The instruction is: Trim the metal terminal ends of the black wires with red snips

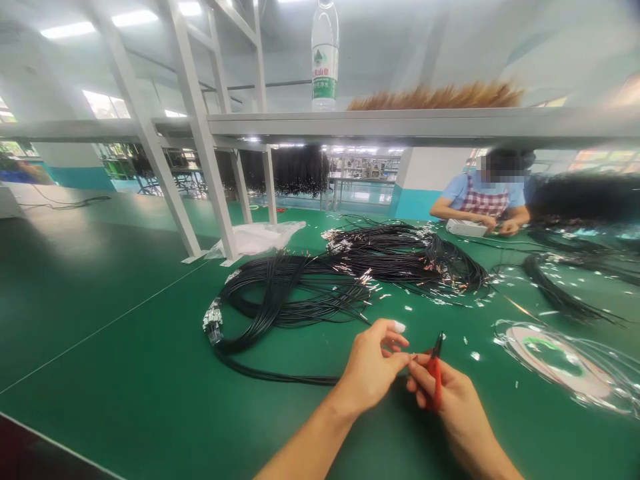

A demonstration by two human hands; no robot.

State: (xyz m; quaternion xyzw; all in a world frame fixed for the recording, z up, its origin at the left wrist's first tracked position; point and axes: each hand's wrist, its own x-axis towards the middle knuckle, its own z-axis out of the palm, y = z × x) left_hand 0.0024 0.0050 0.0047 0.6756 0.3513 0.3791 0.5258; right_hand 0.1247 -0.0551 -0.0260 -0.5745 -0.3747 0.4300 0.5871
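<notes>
My left hand is closed in a pinch on a thin black cable, which runs behind my wrist from the coiled bundle on the left. A white cover sits on one of its fingertips. My right hand has red-handled snips tucked in its grip, dark blades pointing up and away. The thumb and fingertips of both hands meet at the cable's end; the small part between them is too tiny to make out. Just beyond lies the looped bundle of black cables, with silvery connectors at its left end.
A larger heap of black cables lies behind, with white scraps scattered around. On the right is a reel with clear strip. Shelf posts stand at left near a plastic bag. A co-worker sits across the table.
</notes>
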